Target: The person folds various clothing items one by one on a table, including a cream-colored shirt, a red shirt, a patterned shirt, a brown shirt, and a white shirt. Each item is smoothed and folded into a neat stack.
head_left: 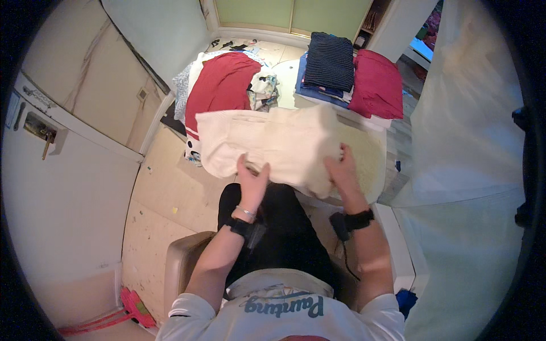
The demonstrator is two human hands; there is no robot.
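A cream-white garment [296, 136], partly folded, hangs spread between my two hands above my knees. Its cloth looks soft and thick, but its exact kind does not show. At its near edge, left of the middle, my left hand [252, 181] pinches the fabric between thumb and fingers. My right hand [343, 170] grips the right end, with some fingertips hidden behind the cloth. Beyond the garment's left part lies a heap of loose laundry with a red cloth [219, 85] on top.
Folded clothes with a dark striped piece [330, 61] on top stand at the far right, beside a folded crimson garment [376, 85]. A pale table surface [367, 162] shows under the garment's right side. A white door [68, 187] stands left; a translucent curtain [466, 125] hangs right.
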